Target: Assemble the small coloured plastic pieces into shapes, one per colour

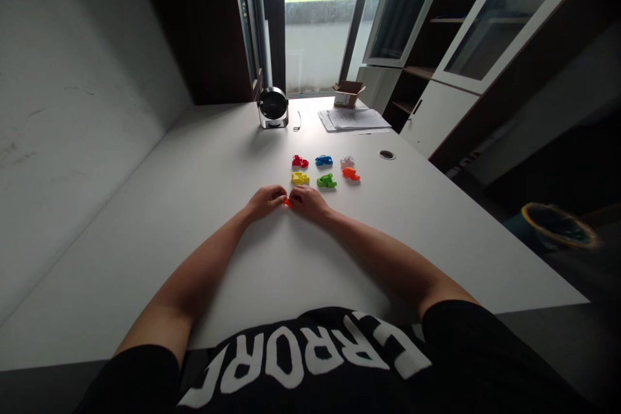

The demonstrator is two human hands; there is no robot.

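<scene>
Low over the white table (233,162), my left hand (266,200) and my right hand (308,201) meet with fingers closed around a small orange plastic piece (288,202). Most of that piece is hidden by the fingers, so its shape cannot be made out. Just beyond my hands lie small plastic toy pieces in two rows. Nearer are a yellow one (300,178), a green one (326,181) and an orange one (350,174). Behind them sit a red one (299,162), a blue one (323,160) and a whitish one (347,160).
Toward the back stands a round black device on a metal stand (273,107), beside a short thin cord (297,121). Papers (354,119) and an open cardboard box (347,96) are at the back right. A round cable hole (387,155) is near the right edge.
</scene>
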